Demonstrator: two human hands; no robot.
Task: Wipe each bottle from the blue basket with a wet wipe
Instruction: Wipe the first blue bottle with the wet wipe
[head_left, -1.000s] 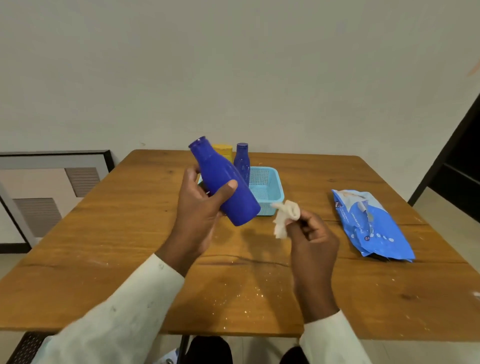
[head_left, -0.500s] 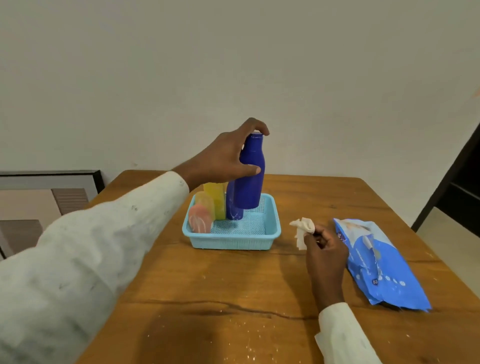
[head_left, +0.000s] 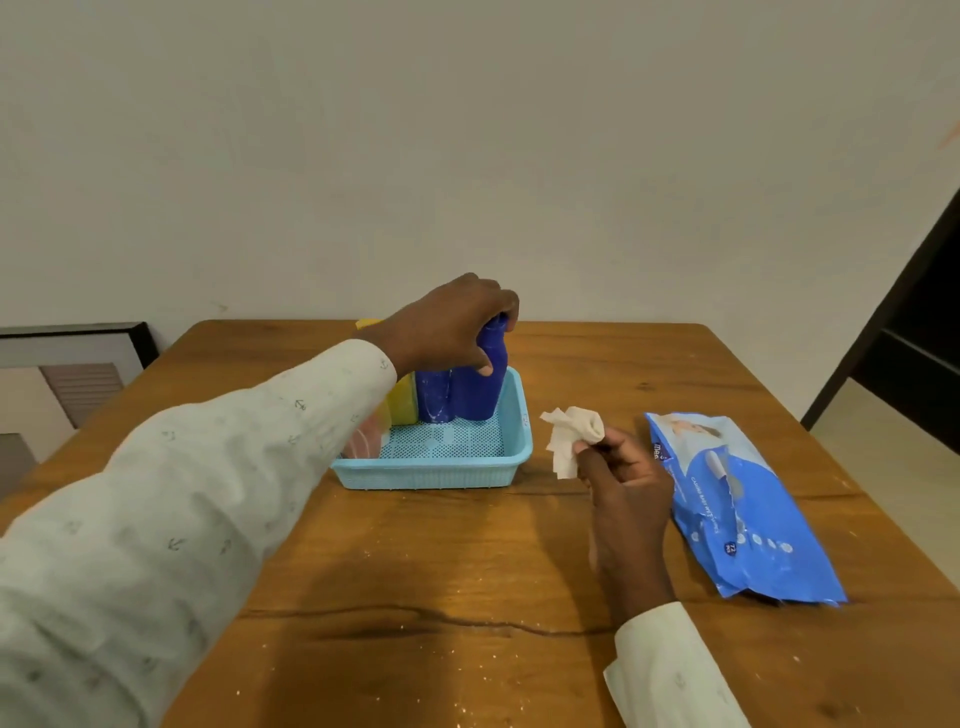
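Two blue bottles stand upright side by side at the far end of the basket (head_left: 511, 457): the right bottle (head_left: 480, 384) in the far right corner and the left bottle (head_left: 432, 395) touching it. The left hand (head_left: 447, 325) reaches over from the left with its fingers curled down around the right bottle's neck and cap and the thumb pressed on its shoulder, so it is closed on that bottle, whose base sits on the basket's perforated floor. A yellow bottle (head_left: 402, 402) stands just left of the blue pair, mostly hidden behind the left sleeve (head_left: 208, 478), and a pinkish translucent thing (head_left: 366, 439) lies at the basket's left side, too hidden to tell what it is. The basket is light blue and rectangular and rests on the wooden desk (head_left: 415, 571) near its middle. Just right of the basket, the right hand (head_left: 623, 483) holds a crumpled white wipe (head_left: 571, 434), pinched between thumb and fingertips, raised a little above the desk and clear of the basket. Right of that hand lies a blue wipe pack (head_left: 743, 509), flat on the desk. A dark crack runs across the desk's near part. Behind the desk is a plain pale wall (head_left: 467, 156), with a framed panel (head_left: 72, 364) leaning at the left.
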